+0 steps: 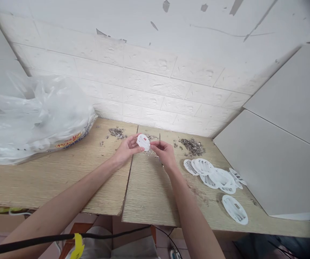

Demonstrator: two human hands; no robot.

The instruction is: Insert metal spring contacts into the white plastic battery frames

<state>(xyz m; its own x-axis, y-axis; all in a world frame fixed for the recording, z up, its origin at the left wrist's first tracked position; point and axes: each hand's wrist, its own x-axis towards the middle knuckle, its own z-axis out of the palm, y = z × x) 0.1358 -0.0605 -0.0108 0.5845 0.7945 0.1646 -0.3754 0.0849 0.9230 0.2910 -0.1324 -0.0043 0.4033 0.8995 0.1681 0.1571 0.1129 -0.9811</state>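
Note:
A white round plastic disc point(143, 141) with a small reddish-brown rectangle on its face is tilted up above the table. My left hand point(129, 148) is closed on its left edge, thumb below and fingers behind. My right hand point(164, 153) is closed too, with a thin, dark metal tool point(159, 137) standing upright through its grip; its exact kind is unclear. The right thumb and index finger meet at the disc's right edge; any small part between them is too small to tell. Small metal pieces point(150, 137) lie scattered behind and below the disc.
More small metal parts form a left pile point(117, 132) and a right pile point(193, 147). Overlapping white discs point(214, 175) lie at right, with a single disc point(235, 209) nearer the edge. A plastic bag point(36, 118) fills the left; a black cable point(112, 235) crosses in front.

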